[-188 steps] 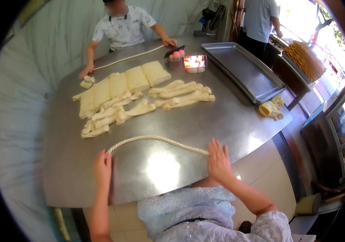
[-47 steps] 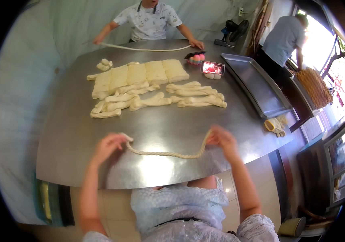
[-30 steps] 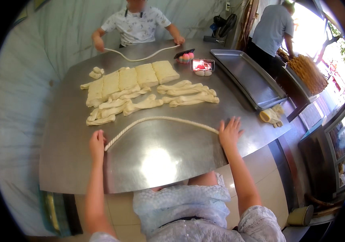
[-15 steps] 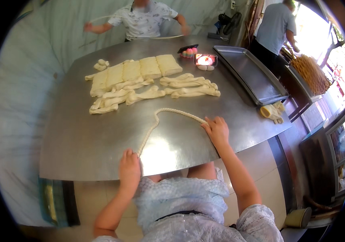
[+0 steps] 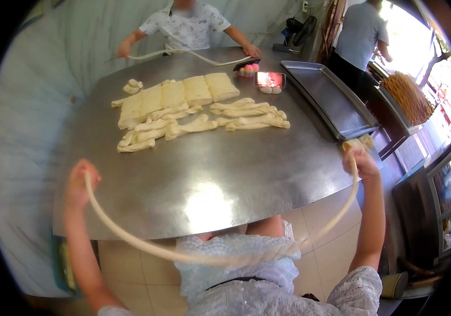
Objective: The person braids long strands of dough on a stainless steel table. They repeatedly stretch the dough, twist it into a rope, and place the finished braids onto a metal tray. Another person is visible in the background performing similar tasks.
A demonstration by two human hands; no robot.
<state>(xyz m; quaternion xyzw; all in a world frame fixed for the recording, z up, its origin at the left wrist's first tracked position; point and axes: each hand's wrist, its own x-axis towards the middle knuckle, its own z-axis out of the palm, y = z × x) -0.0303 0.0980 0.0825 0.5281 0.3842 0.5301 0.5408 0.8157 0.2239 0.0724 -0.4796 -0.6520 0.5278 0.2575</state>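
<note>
A long rope of dough (image 5: 168, 253) hangs in a deep curve between my raised hands, sagging past the table's near edge in front of my lap. Its left end is gripped in my left hand (image 5: 83, 178), above the left side of the table. My right hand (image 5: 361, 162) is closed round the other end, near the right corner and partly in front of a yellowish glove (image 5: 365, 141). The lower right stretch of the rope is blurred by motion. Farther back lie dough slabs (image 5: 175, 95) and several loose dough strips (image 5: 254, 113).
The metal table (image 5: 267, 163) carries a large tray (image 5: 336, 100) at the right and a propped phone (image 5: 270, 79). Across it, a person (image 5: 191, 26) stretches another dough rope (image 5: 183, 51). Another person (image 5: 361, 37) stands beside a heap of brown sticks (image 5: 407, 97).
My hands have lifted the dough rope off the table and spread far apart. It was twisted in an arch and now sags, longer. The person opposite has also moved their rope.
</note>
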